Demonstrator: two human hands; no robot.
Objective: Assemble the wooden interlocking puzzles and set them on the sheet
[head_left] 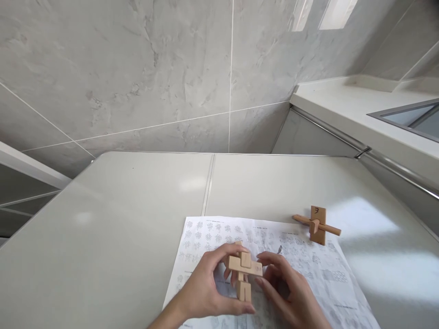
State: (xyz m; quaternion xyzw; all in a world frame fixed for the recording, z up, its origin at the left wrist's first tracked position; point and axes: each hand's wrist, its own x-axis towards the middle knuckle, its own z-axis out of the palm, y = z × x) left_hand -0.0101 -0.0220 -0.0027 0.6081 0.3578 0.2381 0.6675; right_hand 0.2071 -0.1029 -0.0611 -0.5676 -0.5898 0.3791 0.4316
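My left hand (202, 288) and my right hand (291, 292) hold a small wooden interlocking puzzle (243, 272) between them, just above a printed instruction sheet (325, 274). The left fingers curl round its left side and the thumb reaches under its lower block. Fingertips of the right hand press on its right end. The puzzle is a cross of pale wooden bars, upright. A second wooden piece (317, 224), a flat block with a rod through it, stands on the table past the sheet's far right corner.
The sheet lies on a pale grey table (120, 219) with a seam down its middle. A grey tiled wall rises behind. A white counter (343, 105) with a metal-framed opening (408, 116) runs along the right.
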